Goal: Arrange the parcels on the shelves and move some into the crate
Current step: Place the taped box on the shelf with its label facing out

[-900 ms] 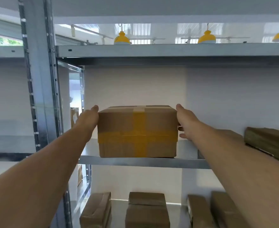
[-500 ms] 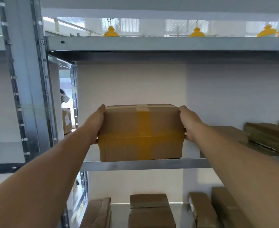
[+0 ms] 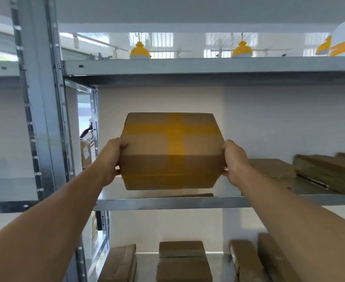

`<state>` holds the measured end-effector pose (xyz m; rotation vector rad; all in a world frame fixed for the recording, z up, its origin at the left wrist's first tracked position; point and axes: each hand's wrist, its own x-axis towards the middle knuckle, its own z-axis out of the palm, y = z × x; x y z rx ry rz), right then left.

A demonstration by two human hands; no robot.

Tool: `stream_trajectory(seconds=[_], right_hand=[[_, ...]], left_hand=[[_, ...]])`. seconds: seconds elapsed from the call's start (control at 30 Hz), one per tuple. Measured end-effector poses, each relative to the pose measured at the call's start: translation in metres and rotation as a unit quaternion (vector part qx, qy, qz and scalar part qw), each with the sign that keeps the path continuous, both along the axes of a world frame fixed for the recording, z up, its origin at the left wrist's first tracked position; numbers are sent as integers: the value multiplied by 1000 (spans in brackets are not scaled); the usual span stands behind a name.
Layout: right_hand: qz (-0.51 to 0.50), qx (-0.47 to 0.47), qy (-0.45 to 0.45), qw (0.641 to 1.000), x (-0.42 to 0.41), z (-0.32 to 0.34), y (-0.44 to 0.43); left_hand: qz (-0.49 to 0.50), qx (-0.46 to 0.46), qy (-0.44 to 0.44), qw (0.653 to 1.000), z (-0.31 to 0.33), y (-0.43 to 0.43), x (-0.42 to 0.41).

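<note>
A brown cardboard parcel (image 3: pixel 171 151) crossed with yellow tape is held between both hands, lifted and tipped so its taped face turns toward me, just above the middle metal shelf (image 3: pixel 167 202). My left hand (image 3: pixel 111 159) grips its left side, fingers curled round the edge. On the parcel's right side, my right hand (image 3: pixel 233 161) grips in the same way. The parcel's far side is hidden.
Flat brown parcels (image 3: pixel 326 171) lie on the middle shelf to the right. Several more parcels (image 3: pixel 182 261) stand on the shelf below. A steel upright (image 3: pixel 43 119) rises at the left, and the upper shelf (image 3: pixel 208 66) hangs overhead.
Both hands closed on the parcel's sides, then lifted it off the shelf and tilted its top face toward me.
</note>
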<state>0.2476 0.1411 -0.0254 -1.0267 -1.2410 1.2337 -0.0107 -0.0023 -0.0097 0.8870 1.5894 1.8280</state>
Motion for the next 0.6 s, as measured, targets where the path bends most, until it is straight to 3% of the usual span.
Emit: stream_trajectory(seconds=[0.2, 0.33, 0.6], right_hand=[[48, 50, -36, 997, 22, -8, 1], [74, 39, -43, 996, 34, -15, 5], [109, -31, 42, 993, 51, -15, 8]], left_hand=[[18, 46, 59, 997, -3, -8, 8], [11, 56, 34, 998, -10, -9, 18], [-8, 52, -37, 998, -27, -8, 22]])
